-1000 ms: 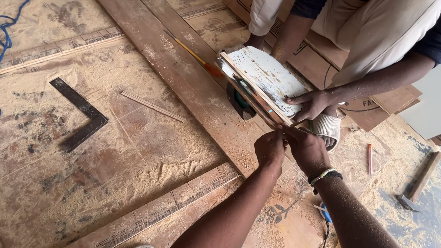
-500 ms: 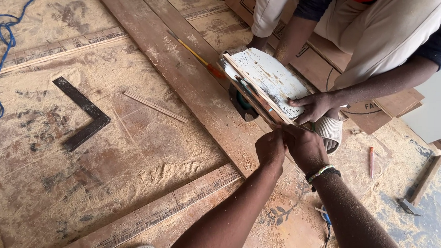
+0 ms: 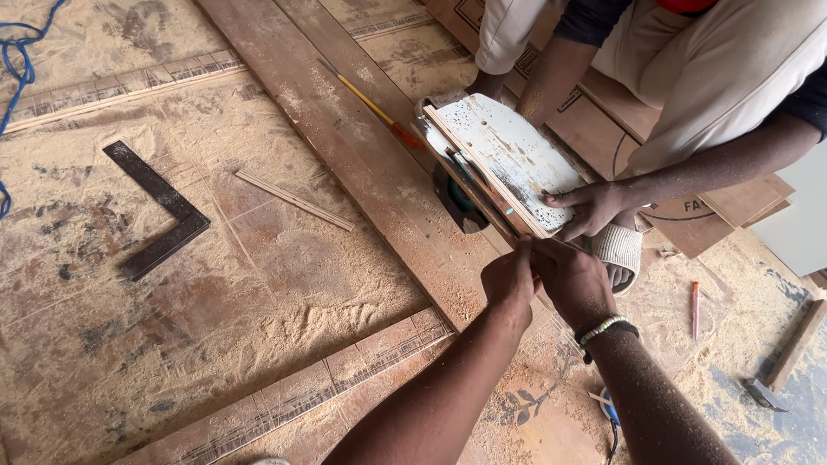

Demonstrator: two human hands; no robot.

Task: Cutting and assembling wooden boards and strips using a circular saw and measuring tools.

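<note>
Pinching saw base (image 3: 505,162) edge: left hand (image 3: 512,279), right hand (image 3: 574,281); co-worker's hand (image 3: 589,205) crowding.

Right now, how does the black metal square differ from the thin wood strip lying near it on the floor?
The black metal square is dark and bent into an L; the thin wood strip is pale brown and straight. The square's arms are broad and flat, while the strip is slender. Both lie flat on the sawdust-covered boards, untouched by any hand.

Rough dusty wood plank (image 3: 361,156); matt dark metal square (image 3: 159,207); scuffed white saw baseplate (image 3: 505,157).
</note>
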